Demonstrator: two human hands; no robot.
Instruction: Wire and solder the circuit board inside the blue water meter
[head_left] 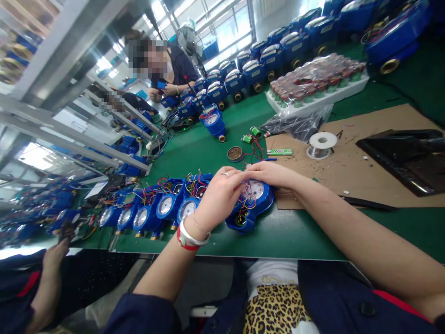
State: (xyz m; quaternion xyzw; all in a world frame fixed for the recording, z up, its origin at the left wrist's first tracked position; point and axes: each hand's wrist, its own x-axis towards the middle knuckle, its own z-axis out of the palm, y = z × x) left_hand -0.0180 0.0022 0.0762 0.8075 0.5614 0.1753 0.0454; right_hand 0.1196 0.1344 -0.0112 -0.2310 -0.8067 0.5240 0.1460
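Leopard-print cloth (274, 304) nearest, left hand (222, 192) and right hand (267, 173) meet over the blue meter (261, 204), grip hidden: best keep wires (248, 200) unpinched!

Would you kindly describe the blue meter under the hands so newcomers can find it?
On the green table, a row of blue meters lines the near edge. At its right end, beneath the left hand and right hand, is this meter. Unlike theirs, its dial sits on the far side.
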